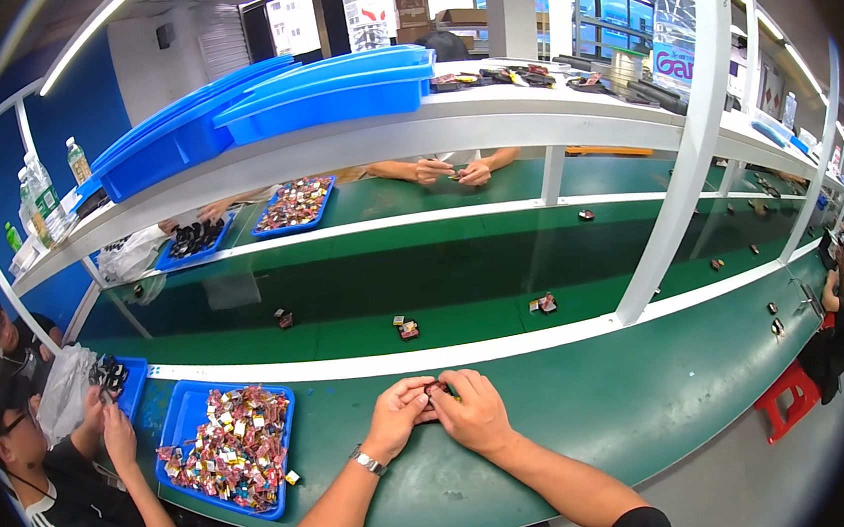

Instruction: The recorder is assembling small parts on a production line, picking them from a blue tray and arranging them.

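Observation:
Over the green worktop [575,411], my left hand [395,418] and my right hand [475,414] meet, fingers closed and pinching. Between the fingertips shows a small dark-reddish electronic part [434,391], mostly covered, so its exact kind cannot be made out. To the left of my hands, a blue tray [185,405] holds a heap of small components [232,446] in reddish, white and yellow. One loose component [292,477] lies at the tray's right edge.
A white rail [400,361] separates the worktop from a dark green belt carrying small assemblies [407,327]. A white post [677,141] and shelf with blue trays [327,96] stand ahead. A co-worker [81,494] handles black parts at left; a red stool [787,400] stands at right.

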`<state>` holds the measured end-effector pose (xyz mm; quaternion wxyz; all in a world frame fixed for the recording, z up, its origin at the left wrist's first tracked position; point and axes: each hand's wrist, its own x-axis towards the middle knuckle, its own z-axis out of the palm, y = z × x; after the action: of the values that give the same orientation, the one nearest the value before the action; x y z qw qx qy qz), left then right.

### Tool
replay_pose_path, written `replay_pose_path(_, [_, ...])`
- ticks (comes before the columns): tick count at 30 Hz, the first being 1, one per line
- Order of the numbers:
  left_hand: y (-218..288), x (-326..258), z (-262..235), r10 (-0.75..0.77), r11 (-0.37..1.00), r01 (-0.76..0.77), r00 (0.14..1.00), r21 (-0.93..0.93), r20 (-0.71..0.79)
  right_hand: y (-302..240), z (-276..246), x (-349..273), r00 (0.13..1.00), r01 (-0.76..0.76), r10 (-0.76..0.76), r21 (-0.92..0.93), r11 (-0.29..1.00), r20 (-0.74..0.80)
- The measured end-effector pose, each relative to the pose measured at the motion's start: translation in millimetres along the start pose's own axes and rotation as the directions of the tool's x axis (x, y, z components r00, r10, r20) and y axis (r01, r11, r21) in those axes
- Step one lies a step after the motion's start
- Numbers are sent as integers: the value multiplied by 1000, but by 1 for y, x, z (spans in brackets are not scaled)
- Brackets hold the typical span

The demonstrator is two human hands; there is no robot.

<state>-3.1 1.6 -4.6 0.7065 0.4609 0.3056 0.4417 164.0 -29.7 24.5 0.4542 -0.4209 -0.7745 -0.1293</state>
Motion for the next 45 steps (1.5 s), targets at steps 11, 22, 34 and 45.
replay_pose_path(11, [8,1,5,33,999,-33,999,-23,-29,88,22,5,926,-375,371,56,925,72])
replay_pose_path(22, [2,-2,-5,-30,992,23,998,122,58,183,-16,-11,777,-618,565,-168,768,-278])
replay_pose_path(34, [3,13,-22,-20,986,51,981,-156,194,216,-30,-22,541,-839,810,-215,501,-225])
replay_pose_path(45, [12,-1,-10,-112,993,107,984,41,135,67,-34,-10,877,-471,332,483,738,348])
